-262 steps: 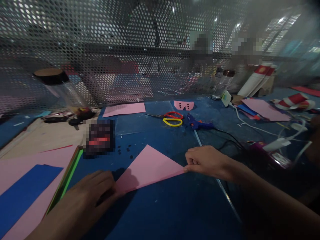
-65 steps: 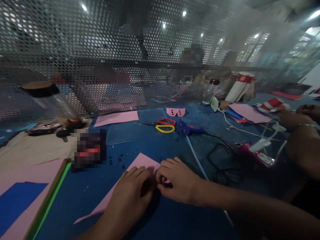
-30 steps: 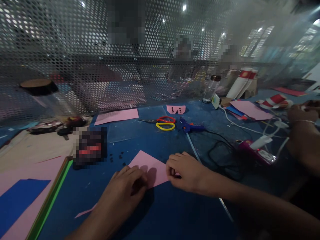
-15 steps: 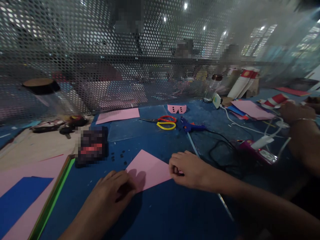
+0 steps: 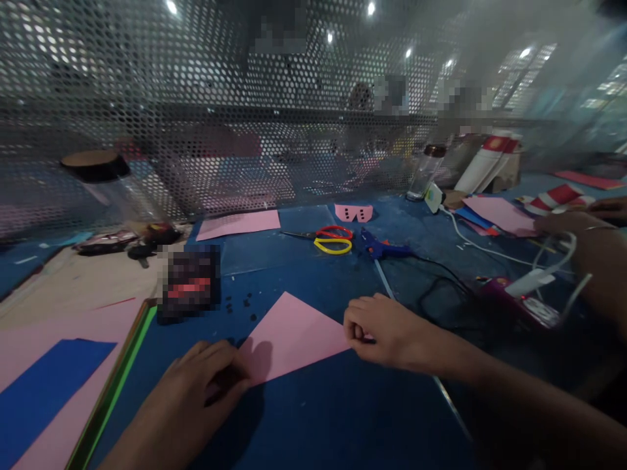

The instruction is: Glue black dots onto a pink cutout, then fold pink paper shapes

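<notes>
A folded sheet of pink paper (image 5: pixel 298 339) lies on the blue tabletop with one corner pointing away from me. At its left corner, my left hand (image 5: pixel 206 385) has curled fingers and the thumb close together on the edge; its shadow falls over the sheet. My right hand (image 5: pixel 386 329) pinches the right corner between bent fingers and thumb, and a bit of pink shows between them. Beyond the sheet lie scissors (image 5: pixel 333 239) with red and yellow handles and a blue glue gun (image 5: pixel 382 247). A glue stick (image 5: pixel 383 277) sticks out towards my right hand.
Small black pieces (image 5: pixel 248 300) lie left of the sheet. Behind are a pink strip (image 5: pixel 238 224) and a cut pink shape (image 5: pixel 353 213) with black squares. A purple power strip (image 5: pixel 519 303) with cables and a co-worker's arm (image 5: pixel 597 267) are at right. A green-edged frame (image 5: pixel 117 378) lies left.
My left hand has slid left along the paper's near edge, uncovering more of the left corner. My right hand stays at the right corner. The whole view has shifted slightly.
</notes>
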The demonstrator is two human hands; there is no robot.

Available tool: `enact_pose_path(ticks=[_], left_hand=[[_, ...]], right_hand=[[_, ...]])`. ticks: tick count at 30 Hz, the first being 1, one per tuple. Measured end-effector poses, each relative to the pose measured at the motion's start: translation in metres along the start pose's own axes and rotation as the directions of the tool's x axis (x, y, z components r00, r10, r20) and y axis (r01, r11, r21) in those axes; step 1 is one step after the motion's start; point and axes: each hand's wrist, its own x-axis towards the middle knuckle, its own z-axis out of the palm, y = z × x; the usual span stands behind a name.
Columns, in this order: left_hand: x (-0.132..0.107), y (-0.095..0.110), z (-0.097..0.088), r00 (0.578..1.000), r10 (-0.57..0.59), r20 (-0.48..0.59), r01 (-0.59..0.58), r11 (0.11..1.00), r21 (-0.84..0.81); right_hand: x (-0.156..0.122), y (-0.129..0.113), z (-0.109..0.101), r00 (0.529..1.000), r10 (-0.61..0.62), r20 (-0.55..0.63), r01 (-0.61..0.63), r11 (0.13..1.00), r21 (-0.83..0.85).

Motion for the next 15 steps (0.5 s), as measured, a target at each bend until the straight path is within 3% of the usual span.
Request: enact_pose_path(ticks=[9,15], left_hand=[[-0.004,-0.034,-0.002,0.994,0.034,0.103,-0.040,0.998,0.050],[-0.005,-0.045,-0.001,0.998,0.045,0.051,-0.046,0.999,0.019]], right_hand=[[-0.003,0.000,-0.009,1.000,-0.005,0.027,0.006,0.999,-0.032],[-0.002,0.001,-0.014,0.997,0.043,0.061,-0.040,0.998,-0.057]])
